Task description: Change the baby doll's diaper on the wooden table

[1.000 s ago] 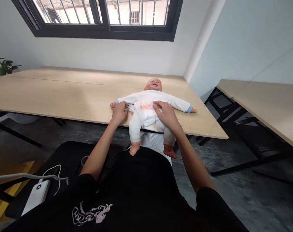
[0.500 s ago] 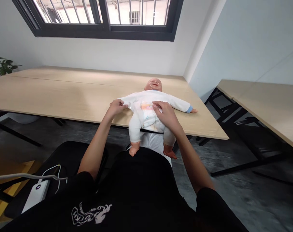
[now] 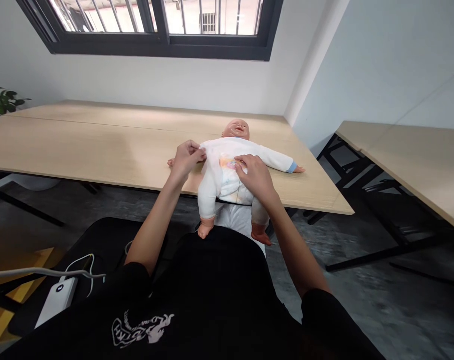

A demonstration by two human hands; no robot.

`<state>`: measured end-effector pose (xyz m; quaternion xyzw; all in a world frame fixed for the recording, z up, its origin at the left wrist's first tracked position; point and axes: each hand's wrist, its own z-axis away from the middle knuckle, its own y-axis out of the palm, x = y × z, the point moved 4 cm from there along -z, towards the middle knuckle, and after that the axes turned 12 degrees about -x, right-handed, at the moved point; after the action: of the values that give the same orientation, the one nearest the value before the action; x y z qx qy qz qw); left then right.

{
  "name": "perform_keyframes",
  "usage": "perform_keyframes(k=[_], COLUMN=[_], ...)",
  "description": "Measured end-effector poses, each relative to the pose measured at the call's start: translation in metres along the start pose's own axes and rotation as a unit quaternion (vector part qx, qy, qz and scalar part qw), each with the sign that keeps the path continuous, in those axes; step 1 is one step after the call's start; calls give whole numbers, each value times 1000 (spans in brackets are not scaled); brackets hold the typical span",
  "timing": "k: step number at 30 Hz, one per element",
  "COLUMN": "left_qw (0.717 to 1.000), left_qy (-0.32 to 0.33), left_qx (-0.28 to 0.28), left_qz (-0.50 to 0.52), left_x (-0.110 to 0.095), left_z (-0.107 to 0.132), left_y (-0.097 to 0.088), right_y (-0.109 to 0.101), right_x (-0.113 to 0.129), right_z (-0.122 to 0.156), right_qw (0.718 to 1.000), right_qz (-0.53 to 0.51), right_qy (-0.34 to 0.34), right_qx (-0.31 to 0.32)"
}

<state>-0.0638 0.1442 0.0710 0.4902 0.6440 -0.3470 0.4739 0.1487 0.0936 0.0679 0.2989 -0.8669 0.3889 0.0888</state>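
A baby doll [image 3: 236, 129] in a white outfit with blue cuffs lies on its back on the table, legs hanging over the front edge. Round its hips is a white diaper [image 3: 230, 186] with an orange and pink printed waistband. My left hand [image 3: 187, 159] is closed in a pinch on thin white material at the diaper's side, by the doll's waist; the fingertips partly hide it. On the diaper's front, my right hand [image 3: 256, 175] grips the waistband's edge between bent fingers and thumb.
The doll lies on a long wooden table [image 3: 99, 145] against the wall below a barred window [image 3: 163, 47]. A second table [image 3: 407, 155] stands at right. At lower left, a black chair [image 3: 99, 250] carries a white power bank [image 3: 58, 300] with cables.
My left hand has moved up and inward, drawing the thin white material toward the doll's waist. My right hand stays at the diaper's front, almost unmoved.
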Motion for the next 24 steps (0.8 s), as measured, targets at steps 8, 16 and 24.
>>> perform_keyframes(k=[8,16,24], left_qw=[954,948,953], left_qy=[221,224,220], left_qx=[60,90,92], left_qz=[-194,-209,-184], left_x=[-21,-12,-2], left_z=[21,14,15], left_y=[60,62,60], right_y=[4,4,8], right_x=[18,23,9], right_z=[5,8,7], right_qw=[986,979,998], right_qz=[150,180,64], right_qy=[-51,-58,-5], right_qx=[53,76,19])
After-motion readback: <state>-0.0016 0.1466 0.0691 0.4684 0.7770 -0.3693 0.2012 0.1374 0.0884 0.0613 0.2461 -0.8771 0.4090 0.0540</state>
